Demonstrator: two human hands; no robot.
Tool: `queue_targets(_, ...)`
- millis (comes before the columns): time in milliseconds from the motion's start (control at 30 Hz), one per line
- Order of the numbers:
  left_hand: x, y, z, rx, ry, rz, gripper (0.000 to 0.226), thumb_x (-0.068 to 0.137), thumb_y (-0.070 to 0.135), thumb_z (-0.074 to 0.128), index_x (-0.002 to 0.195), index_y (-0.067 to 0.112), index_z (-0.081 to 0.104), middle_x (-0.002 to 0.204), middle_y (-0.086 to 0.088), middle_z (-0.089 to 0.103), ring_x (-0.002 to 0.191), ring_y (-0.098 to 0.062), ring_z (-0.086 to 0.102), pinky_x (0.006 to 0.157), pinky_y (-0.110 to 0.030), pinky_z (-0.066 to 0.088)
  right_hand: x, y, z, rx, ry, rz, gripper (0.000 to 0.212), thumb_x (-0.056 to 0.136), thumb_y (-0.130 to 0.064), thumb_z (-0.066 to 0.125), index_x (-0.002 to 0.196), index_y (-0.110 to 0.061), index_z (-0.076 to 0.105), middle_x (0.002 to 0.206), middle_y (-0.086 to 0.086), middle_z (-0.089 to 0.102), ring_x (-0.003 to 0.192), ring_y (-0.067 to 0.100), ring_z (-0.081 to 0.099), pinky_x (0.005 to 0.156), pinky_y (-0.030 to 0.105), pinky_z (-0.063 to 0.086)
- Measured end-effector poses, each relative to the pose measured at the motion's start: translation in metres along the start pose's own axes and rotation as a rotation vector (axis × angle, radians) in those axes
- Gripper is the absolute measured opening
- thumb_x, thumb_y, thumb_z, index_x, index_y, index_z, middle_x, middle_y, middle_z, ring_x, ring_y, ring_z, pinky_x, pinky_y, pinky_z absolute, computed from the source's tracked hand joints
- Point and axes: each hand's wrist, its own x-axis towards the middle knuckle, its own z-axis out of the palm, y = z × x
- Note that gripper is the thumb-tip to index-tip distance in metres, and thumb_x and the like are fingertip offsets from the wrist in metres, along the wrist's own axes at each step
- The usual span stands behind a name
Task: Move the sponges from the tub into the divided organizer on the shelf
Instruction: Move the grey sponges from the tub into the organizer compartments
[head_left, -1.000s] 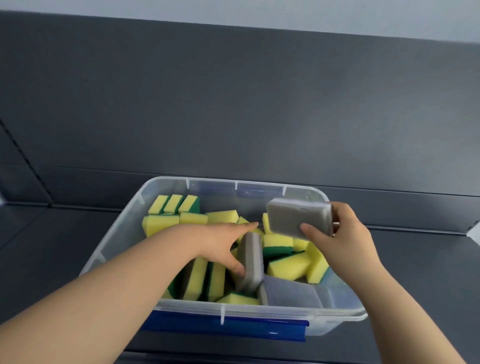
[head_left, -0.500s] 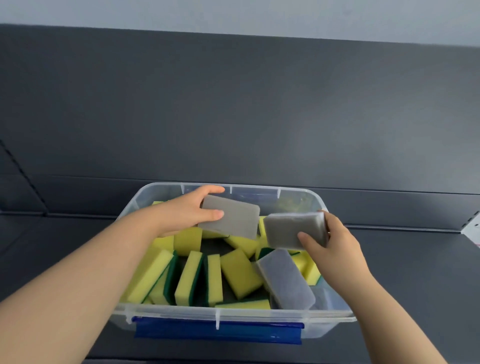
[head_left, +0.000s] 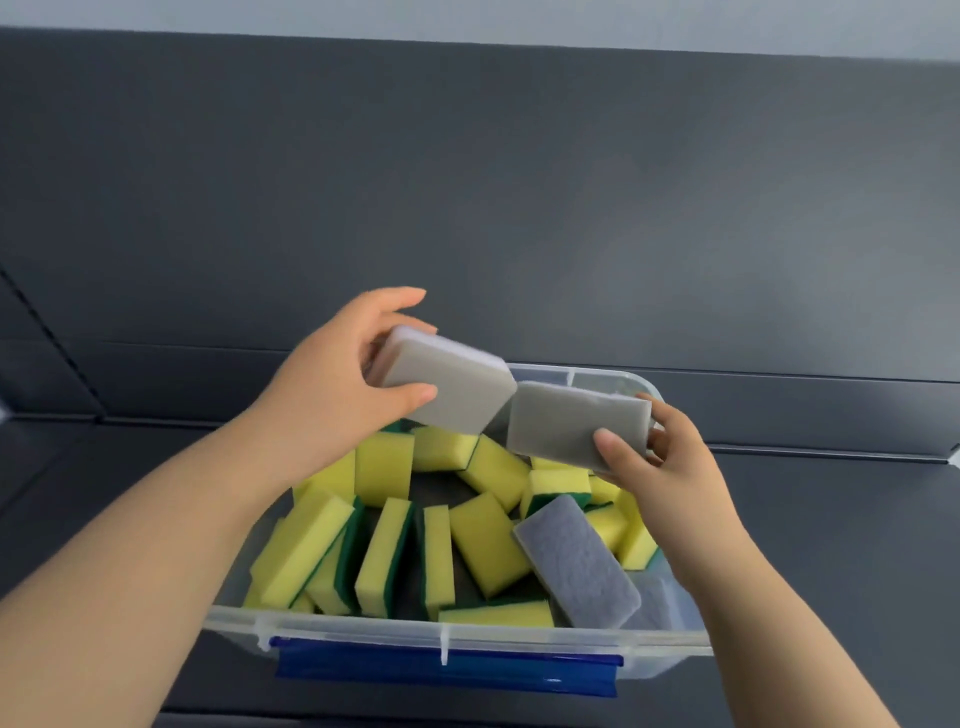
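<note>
A clear plastic tub (head_left: 363, 626) with a blue front latch (head_left: 447, 670) sits on a dark shelf and holds several yellow-and-green sponges (head_left: 485, 543) and a grey sponge (head_left: 576, 558) lying at its right. My left hand (head_left: 332, 384) grips one grey sponge (head_left: 452, 387) above the tub's back edge. Beside it, my right hand (head_left: 670, 467) pinches a second grey sponge (head_left: 569, 428) by its right end. The two held sponges nearly touch at their corners. The divided organizer is not in view.
A dark grey shelf surface (head_left: 841, 545) surrounds the tub, with a dark back panel (head_left: 519, 208) rising behind it. A raised lip runs along the shelf's rear edge.
My left hand pulled a grey sponge out of the tub and lifted it up beside the one in my right hand. The right hand stayed roughly in place.
</note>
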Motion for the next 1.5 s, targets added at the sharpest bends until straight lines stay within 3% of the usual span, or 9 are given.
queue_targets(200, -0.027, 0.015, -0.012, 0.080, 0.177, -0.054, 0.062, 0.053, 0.044, 0.084, 0.108, 0.049, 0.055, 0.103, 0.023, 0.063, 0.097, -0.001, 0.062, 0.085, -0.036, 0.051, -0.003, -0.002, 0.004, 0.202, -0.033, 0.019, 0.023, 0.083, -0.020, 0.065, 0.103, -0.032, 0.060, 0.095, -0.006, 0.071, 0.086, 0.010, 0.069, 0.073, 0.027, 0.056)
queue_targets(367, -0.055, 0.014, -0.028, 0.277, 0.158, -0.048, 0.056, 0.059, 0.044, 0.074, 0.109, 0.056, 0.053, 0.105, 0.028, 0.059, 0.097, 0.001, 0.058, 0.084, -0.034, 0.050, -0.018, -0.012, 0.018, 0.193, 0.010, 0.015, 0.028, 0.080, -0.025, 0.066, 0.107, -0.029, 0.061, 0.098, -0.007, 0.071, 0.089, 0.010, 0.068, 0.078, 0.032, 0.053)
queue_targets(533, -0.093, 0.005, -0.070, 0.426, 0.222, 0.004, 0.055, 0.064, 0.033, 0.076, 0.116, 0.042, 0.057, 0.107, 0.027, 0.057, 0.099, 0.009, 0.051, 0.082, -0.002, 0.035, -0.046, -0.044, 0.053, 0.102, 0.001, -0.100, 0.034, 0.071, -0.035, 0.068, 0.103, -0.029, 0.062, 0.092, -0.015, 0.070, 0.083, 0.000, 0.066, 0.071, 0.020, 0.048)
queue_targets(733, -0.175, -0.019, -0.159, 0.519, 0.339, 0.021, 0.053, 0.068, 0.028, 0.075, 0.119, 0.030, 0.059, 0.110, 0.029, 0.051, 0.097, 0.024, 0.041, 0.082, 0.004, 0.026, -0.105, -0.084, 0.131, 0.074, -0.087, -0.233, 0.046, 0.061, -0.042, 0.067, 0.103, -0.023, 0.063, 0.089, -0.015, 0.071, 0.077, -0.004, 0.065, 0.060, 0.005, 0.045)
queue_targets(900, -0.272, -0.055, -0.254, 0.548, 0.433, -0.075, 0.057, 0.071, 0.053, 0.070, 0.122, 0.033, 0.055, 0.107, 0.028, 0.052, 0.092, 0.008, 0.051, 0.085, -0.001, 0.031, -0.175, -0.109, 0.226, 0.056, -0.217, -0.288, 0.041, 0.062, -0.042, 0.066, 0.099, -0.025, 0.064, 0.086, -0.016, 0.071, 0.074, -0.004, 0.064, 0.061, 0.005, 0.046)
queue_targets(1033, -0.341, -0.082, -0.315, 0.657, 0.536, -0.131, 0.055, 0.072, 0.043, 0.074, 0.118, 0.016, 0.061, 0.106, 0.012, 0.053, 0.095, 0.003, 0.045, 0.089, 0.001, 0.026, -0.227, -0.116, 0.301, 0.051, -0.316, -0.305, 0.040, 0.064, -0.040, 0.065, 0.101, -0.025, 0.064, 0.086, -0.019, 0.070, 0.075, -0.007, 0.063, 0.060, 0.003, 0.043)
queue_targets(1200, -0.400, -0.094, -0.360, 0.668, 0.608, -0.193, 0.052, 0.073, 0.036, 0.065, 0.120, 0.013, 0.061, 0.109, 0.011, 0.051, 0.095, 0.007, 0.041, 0.083, 0.004, 0.027, -0.272, -0.121, 0.367, 0.043, -0.422, -0.311, 0.040, 0.076, -0.026, 0.068, 0.114, -0.033, 0.059, 0.098, -0.021, 0.068, 0.089, -0.004, 0.063, 0.071, 0.007, 0.047)
queue_targets(1300, -0.413, -0.101, -0.379, 0.685, 0.636, -0.235, 0.054, 0.075, 0.035, 0.058, 0.125, 0.015, 0.057, 0.112, 0.012, 0.048, 0.091, 0.010, 0.037, 0.065, -0.008, 0.039, -0.282, -0.129, 0.396, 0.053, -0.438, -0.331, 0.044, 0.078, -0.024, 0.067, 0.117, -0.037, 0.055, 0.101, -0.025, 0.066, 0.092, -0.007, 0.061, 0.070, 0.003, 0.044)
queue_targets(1500, -0.404, -0.135, -0.414, 0.687, 0.642, -0.240, 0.056, 0.077, 0.038, 0.053, 0.129, 0.017, 0.054, 0.115, 0.014, 0.047, 0.097, 0.008, 0.036, 0.073, -0.027, 0.043, -0.275, -0.140, 0.455, 0.049, -0.481, -0.366, 0.038, 0.079, -0.023, 0.068, 0.105, -0.047, 0.055, 0.098, -0.031, 0.064, 0.088, -0.011, 0.060, 0.066, 0.000, 0.042)
